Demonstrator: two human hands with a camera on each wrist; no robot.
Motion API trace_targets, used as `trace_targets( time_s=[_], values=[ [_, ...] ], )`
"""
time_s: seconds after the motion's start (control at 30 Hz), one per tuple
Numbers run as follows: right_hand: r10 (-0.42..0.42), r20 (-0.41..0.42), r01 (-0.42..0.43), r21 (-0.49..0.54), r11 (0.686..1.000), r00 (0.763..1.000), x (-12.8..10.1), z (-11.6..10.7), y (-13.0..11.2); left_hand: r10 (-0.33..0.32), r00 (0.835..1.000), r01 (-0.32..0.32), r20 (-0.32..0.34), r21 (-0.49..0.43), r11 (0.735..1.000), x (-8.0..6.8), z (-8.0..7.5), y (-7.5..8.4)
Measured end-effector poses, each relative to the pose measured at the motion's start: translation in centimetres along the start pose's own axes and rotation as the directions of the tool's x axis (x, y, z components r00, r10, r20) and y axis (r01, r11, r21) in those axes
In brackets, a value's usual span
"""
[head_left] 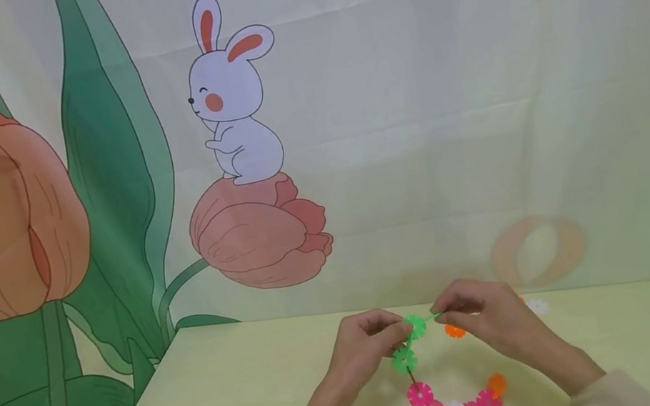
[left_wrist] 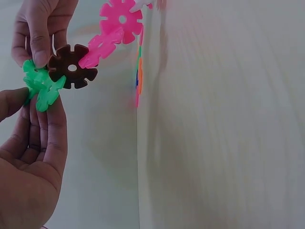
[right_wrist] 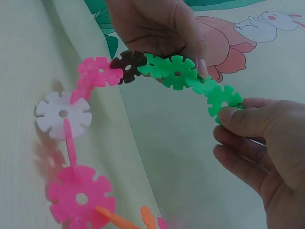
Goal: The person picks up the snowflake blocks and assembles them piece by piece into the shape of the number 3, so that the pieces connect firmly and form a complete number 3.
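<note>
A curved chain of slotted plastic snowflake discs hangs between both hands over the table. My left hand [head_left: 354, 354] pinches a green snowflake disc [right_wrist: 186, 78] along the chain between thumb and fingers. At the chain's end, my right hand [head_left: 498, 317] pinches another green disc [right_wrist: 230, 95], thumb on its face. Beyond the greens come a brown disc [left_wrist: 60, 64], pink discs [head_left: 421, 405], a white disc [right_wrist: 46, 114] and a larger-looking pink disc [right_wrist: 66, 200]. An orange disc [head_left: 497, 384] forms the far end, low near the tabletop.
A loose orange disc [head_left: 455, 331] and a white disc [head_left: 539, 307] lie behind the right hand, partly hidden by it. The pale yellow table [head_left: 217, 403] meets a cloth backdrop [head_left: 400, 110] printed with a rabbit and tulips.
</note>
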State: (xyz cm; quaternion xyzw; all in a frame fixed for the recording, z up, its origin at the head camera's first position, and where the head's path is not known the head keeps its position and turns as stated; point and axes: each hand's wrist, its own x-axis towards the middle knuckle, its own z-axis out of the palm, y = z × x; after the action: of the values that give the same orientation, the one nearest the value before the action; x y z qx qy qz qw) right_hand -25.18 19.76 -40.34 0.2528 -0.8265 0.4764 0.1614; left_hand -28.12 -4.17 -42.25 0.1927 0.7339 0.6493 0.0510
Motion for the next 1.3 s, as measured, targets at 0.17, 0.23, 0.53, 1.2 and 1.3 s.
trace_targets(
  time_s=[0.17,0.23,0.53,1.2,1.3],
  values=[
    [-0.031,-0.023,0.031,-0.011,0.999,0.999,-0.1,0.2,0.0,0.015,1.000,-0.015,0.003,-0.007,1.000,-0.1,0.1,0.2],
    [-0.035,-0.034,0.035,-0.011,0.999,0.999,-0.1,0.3,0.0,0.026,1.000,-0.026,0.005,-0.016,1.000,-0.1,0.1,0.2],
    [-0.003,-0.048,0.005,0.045,0.999,0.999,-0.1,0.6,0.0,0.023,1.000,-0.023,0.010,-0.021,1.000,0.0,0.0,0.0],
    [-0.047,-0.087,0.049,0.015,0.999,0.995,-0.3,1.2,0.5,0.021,0.999,-0.020,0.042,-0.010,1.000,0.0,-0.1,0.0],
    [-0.079,-0.103,0.080,0.006,0.997,0.992,-0.3,1.3,0.6,0.021,0.998,-0.020,0.052,-0.013,1.000,0.0,-0.2,0.0]
  ],
)
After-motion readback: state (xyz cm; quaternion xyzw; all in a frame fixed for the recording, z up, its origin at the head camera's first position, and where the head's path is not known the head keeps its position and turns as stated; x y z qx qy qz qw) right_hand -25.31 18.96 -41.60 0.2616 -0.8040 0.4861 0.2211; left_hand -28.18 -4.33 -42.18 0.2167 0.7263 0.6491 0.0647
